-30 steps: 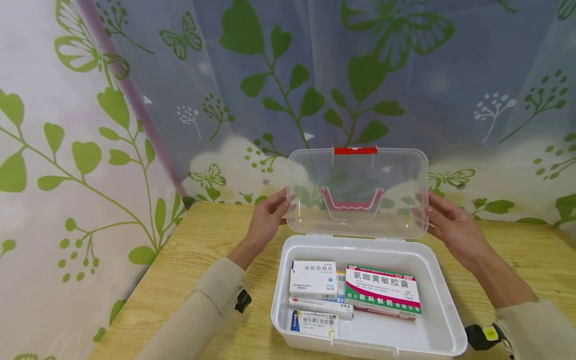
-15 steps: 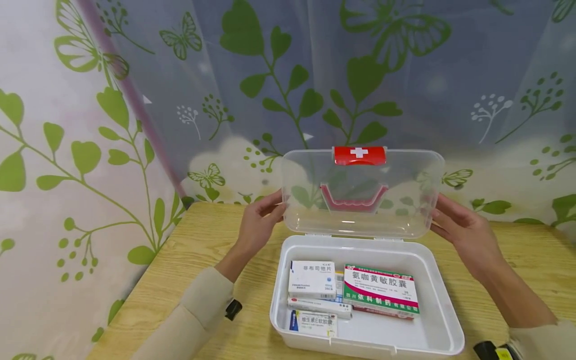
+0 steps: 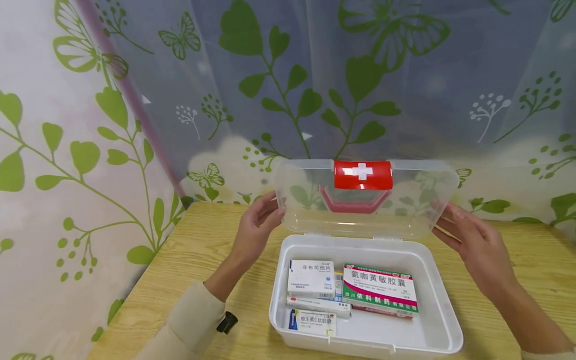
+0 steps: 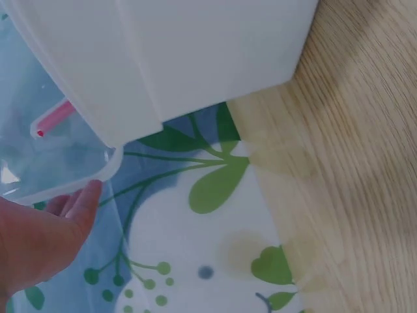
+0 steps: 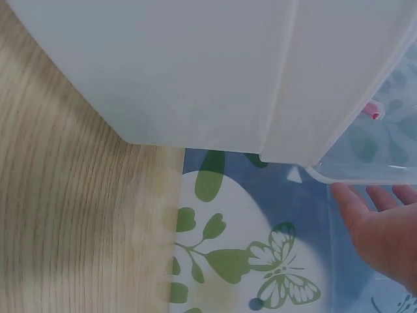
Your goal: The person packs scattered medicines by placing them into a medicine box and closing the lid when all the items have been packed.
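Note:
A clear plastic lid [image 3: 306,200] with a red white-cross latch [image 3: 363,175] and a pink-red handle [image 3: 355,204] stands raised on the back hinges of a white medicine box [image 3: 382,340], tilted over it. At the lid's left edge is my left hand [image 3: 254,230], its thumb and fingertips at the rim; in the left wrist view they meet the lid's rim. My right hand [image 3: 483,250] is at the right edge, its extended fingers touching the rim. Inside the box lie a green, pink and white capsule carton [image 3: 380,287], a white tablet carton [image 3: 311,277] and several smaller cartons.
The box stands on a light wood table [image 3: 211,230]. Behind it hangs a blue and white curtain [image 3: 310,100] printed with green leaves and butterflies. A black wristband [image 3: 227,322] is at the left sleeve [image 3: 189,315].
The lid has tipped forward toward the box, bringing the latch's cross into full view and lower. Both hands have moved with its edges, spreading slightly apart. The cartons stay in place.

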### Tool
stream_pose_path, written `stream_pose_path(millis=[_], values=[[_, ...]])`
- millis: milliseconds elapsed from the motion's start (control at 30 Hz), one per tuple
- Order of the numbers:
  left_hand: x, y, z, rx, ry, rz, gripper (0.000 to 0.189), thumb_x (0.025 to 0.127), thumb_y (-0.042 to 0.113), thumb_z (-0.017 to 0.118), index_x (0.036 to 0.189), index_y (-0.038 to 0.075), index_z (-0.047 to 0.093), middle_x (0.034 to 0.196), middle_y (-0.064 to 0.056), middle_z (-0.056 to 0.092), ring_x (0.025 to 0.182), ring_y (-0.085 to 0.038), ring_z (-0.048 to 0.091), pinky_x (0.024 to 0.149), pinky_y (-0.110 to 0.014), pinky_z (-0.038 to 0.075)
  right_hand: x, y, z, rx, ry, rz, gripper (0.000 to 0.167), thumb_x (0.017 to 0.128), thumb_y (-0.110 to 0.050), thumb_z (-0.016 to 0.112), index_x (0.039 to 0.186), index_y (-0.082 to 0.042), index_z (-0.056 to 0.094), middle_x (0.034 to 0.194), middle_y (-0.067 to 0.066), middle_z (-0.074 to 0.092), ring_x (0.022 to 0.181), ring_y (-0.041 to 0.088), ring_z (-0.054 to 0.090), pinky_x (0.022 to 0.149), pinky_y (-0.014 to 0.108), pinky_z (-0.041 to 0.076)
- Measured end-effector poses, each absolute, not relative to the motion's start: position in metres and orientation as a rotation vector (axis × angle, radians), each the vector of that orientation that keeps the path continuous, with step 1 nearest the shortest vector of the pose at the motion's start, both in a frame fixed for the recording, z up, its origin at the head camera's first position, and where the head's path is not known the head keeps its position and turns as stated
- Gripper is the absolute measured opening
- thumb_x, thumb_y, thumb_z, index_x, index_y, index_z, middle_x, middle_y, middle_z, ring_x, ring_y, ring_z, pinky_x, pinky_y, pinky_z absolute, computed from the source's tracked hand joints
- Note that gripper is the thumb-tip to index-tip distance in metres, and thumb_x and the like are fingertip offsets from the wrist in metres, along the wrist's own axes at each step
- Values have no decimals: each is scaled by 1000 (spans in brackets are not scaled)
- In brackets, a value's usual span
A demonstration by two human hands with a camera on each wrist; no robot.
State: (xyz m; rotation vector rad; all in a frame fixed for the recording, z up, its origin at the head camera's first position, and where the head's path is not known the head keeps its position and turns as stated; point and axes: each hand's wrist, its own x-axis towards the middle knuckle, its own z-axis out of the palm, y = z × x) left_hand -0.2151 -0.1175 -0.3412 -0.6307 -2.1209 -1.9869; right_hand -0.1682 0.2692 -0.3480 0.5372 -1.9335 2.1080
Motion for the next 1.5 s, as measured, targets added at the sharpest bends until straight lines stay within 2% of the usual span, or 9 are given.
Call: stream_pose_path(millis=[267, 433, 567, 767, 833, 1000, 1233, 1333, 1500], values=[[-195, -116, -333, -701, -2160, -1933, 54, 95, 29, 53, 141, 4, 42, 132, -15, 52, 123, -30, 48, 102, -43, 40, -158, 268, -348, 812, -1680, 2292, 42, 105, -5, 20, 140, 3, 42, 137, 6, 52, 122, 17, 52, 96, 27, 43], [-181, -114, -328, -718, -2168, -1951, 59, 96, 40, 51, 140, 2, 42, 136, -14, 50, 126, -27, 46, 105, -42, 36, -149, 265, -349, 759, -1836, 2121, 42, 105, -10, 26, 145, -4, 37, 142, 6, 45, 123, 12, 50, 96, 20, 41], [-171, -113, -324, -704, -2166, -1955, 59, 97, 41, 50, 139, 1, 44, 135, -13, 51, 126, -27, 46, 106, -44, 35, -140, 262, -350, 613, -2044, 1952, 46, 105, -22, 31, 150, -12, 28, 147, 9, 32, 127, 11, 44, 96, 15, 40], [-157, -111, -320, -587, -2191, -2000, 55, 95, 35, 56, 138, 3, 45, 131, -12, 54, 122, -24, 50, 101, -39, 41, -130, 263, -357, 537, -2075, 1957, 49, 105, -32, 29, 150, -14, 25, 147, 9, 33, 129, 12, 40, 97, 16, 39], [-154, -110, -320, -556, -2191, -2014, 52, 94, 30, 59, 137, 4, 46, 129, -12, 55, 118, -23, 54, 97, -36, 45, -127, 263, -360, 565, -2027, 2000, 47, 105, -27, 29, 149, -11, 26, 143, 10, 36, 128, 11, 41, 98, 16, 38], [-144, -110, -325, -590, -2121, -2049, 50, 92, 16, 63, 137, 4, 46, 126, -14, 56, 109, -27, 58, 92, -32, 49, -117, 262, -359, 481, -2177, 1850, 44, 104, -10, 30, 148, -14, 27, 135, 6, 38, 123, 9, 42, 98, 12, 34], [-129, -119, -340, -704, -2134, -1937, 57, 89, 6, 64, 142, 7, 43, 137, -7, 50, 121, -24, 50, 102, -30, 40, -101, 258, -362, 341, -2450, 1509, 54, 102, -6, 37, 151, -21, 20, 135, -5, 36, 109, 6, 42, 78, 9, 41], [-121, -125, -347, -757, -2161, -1884, 60, 88, 4, 65, 143, 10, 43, 141, -7, 47, 123, -24, 49, 103, -30, 39, -93, 256, -366, 384, -2481, 1496, 64, 99, -1, 44, 153, -21, 17, 143, -3, 30, 111, 5, 43, 73, 17, 50], [-114, -129, -359, -824, -2193, -1820, 66, 84, 0, 70, 143, 11, 43, 146, -9, 41, 128, -27, 45, 103, -30, 38, -81, 255, -372, 444, -2511, 1394, 78, 91, 3, 57, 153, -22, 17, 151, -3, 25, 113, 1, 42, 66, 22, 54]])
